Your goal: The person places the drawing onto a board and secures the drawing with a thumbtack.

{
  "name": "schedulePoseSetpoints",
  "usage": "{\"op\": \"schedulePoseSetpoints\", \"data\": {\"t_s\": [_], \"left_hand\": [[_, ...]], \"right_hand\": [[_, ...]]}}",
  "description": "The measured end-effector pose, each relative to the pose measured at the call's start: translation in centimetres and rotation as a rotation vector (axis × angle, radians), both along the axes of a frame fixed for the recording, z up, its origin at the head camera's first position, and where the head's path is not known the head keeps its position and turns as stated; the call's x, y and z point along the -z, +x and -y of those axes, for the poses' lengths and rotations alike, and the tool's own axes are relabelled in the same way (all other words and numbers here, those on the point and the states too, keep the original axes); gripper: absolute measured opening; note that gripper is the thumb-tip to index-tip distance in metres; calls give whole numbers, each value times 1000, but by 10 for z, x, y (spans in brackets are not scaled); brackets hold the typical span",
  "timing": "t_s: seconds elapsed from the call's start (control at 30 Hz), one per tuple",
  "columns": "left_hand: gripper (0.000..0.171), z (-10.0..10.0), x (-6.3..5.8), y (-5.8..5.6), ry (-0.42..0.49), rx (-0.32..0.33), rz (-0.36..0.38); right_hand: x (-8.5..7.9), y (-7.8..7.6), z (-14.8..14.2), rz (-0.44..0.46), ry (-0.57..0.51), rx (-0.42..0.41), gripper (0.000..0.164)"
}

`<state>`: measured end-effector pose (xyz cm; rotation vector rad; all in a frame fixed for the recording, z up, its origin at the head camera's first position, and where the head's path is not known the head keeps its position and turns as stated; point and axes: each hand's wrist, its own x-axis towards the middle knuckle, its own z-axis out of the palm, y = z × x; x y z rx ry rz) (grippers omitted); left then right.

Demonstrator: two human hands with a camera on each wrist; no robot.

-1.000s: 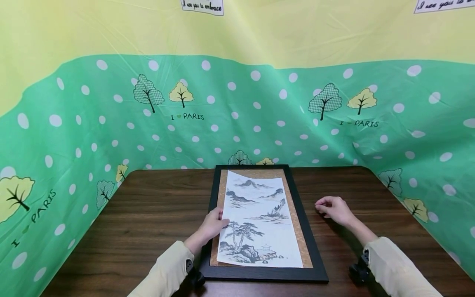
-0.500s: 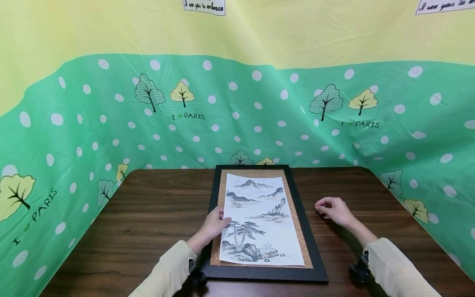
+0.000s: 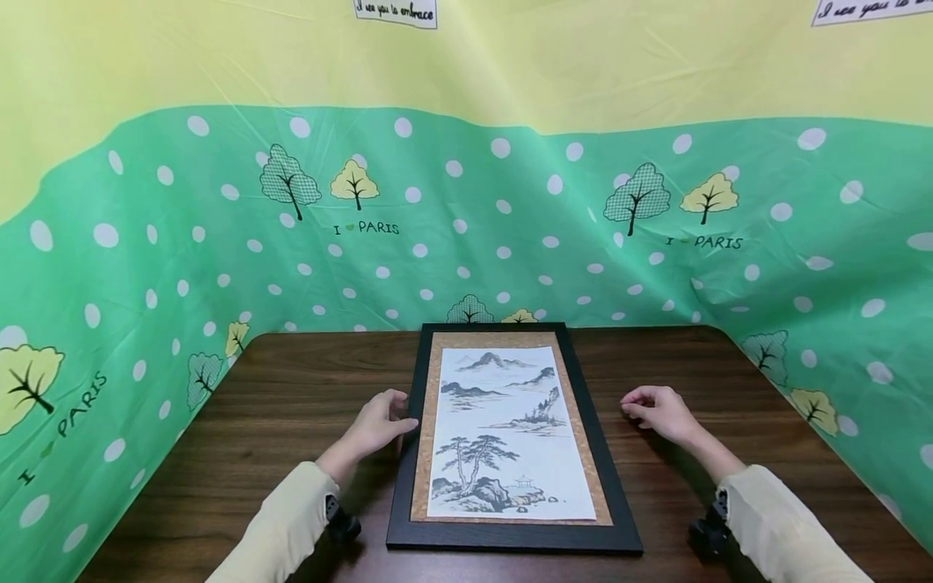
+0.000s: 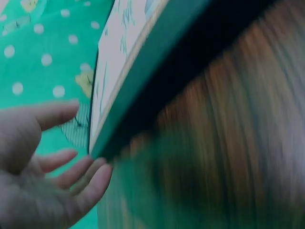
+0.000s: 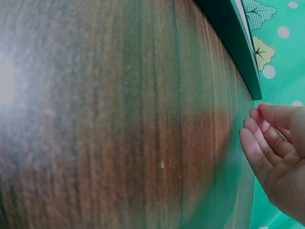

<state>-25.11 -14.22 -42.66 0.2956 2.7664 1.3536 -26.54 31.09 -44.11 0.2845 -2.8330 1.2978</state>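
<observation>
An ink landscape print [image 3: 503, 478] on white paper lies flat on a cork-coloured board [image 3: 441, 389] inside a black frame [image 3: 619, 518]. My left hand [image 3: 372, 425] is beside the frame's left edge, fingertips at or very near it. In the left wrist view, its thumb and fingers [image 4: 95, 183] are spread apart with nothing between them. To the right of the frame, my right hand [image 3: 662, 414] stays just above the table, fingers bent. A small pink-red thing [image 5: 259, 108] shows between its thumb and fingertip in the right wrist view; its kind is too small to tell.
The frame rests on a dark wood-grain table [image 3: 291, 380] and reaches nearly to its far edge. Behind and around the table hangs a green and yellow cloth [image 3: 466, 210] with dots and printed trees. A dark wrist camera [image 3: 342, 520] sits on the left cuff.
The left hand has let go of the print's left edge and moved left past the frame's side. The paper now lies flatter and straighter on the board. My right hand has barely moved.
</observation>
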Motion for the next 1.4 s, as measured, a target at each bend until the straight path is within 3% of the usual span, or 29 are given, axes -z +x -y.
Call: {"op": "schedulePoseSetpoints", "data": {"t_s": [0.3, 0.5, 0.9, 1.17, 1.3, 1.4], "left_hand": [[66, 22, 9, -4, -89, 190, -3], [73, 25, 17, -7, -108, 262, -9], [73, 24, 17, -7, -114, 237, 29], [73, 23, 19, -10, -111, 245, 29], [73, 24, 18, -9, -111, 233, 32], [73, 23, 18, -9, -110, 222, 43]], "right_hand": [[-2, -3, 4, 13, 10, -11, 17], [-4, -7, 8, 9, 23, -25, 16], [-22, -25, 29, -17, 34, -94, 16], [-39, -48, 65, -71, 118, -200, 12], [-42, -61, 88, -88, 122, -256, 12], [-41, -70, 102, -63, 97, -251, 13]]}}
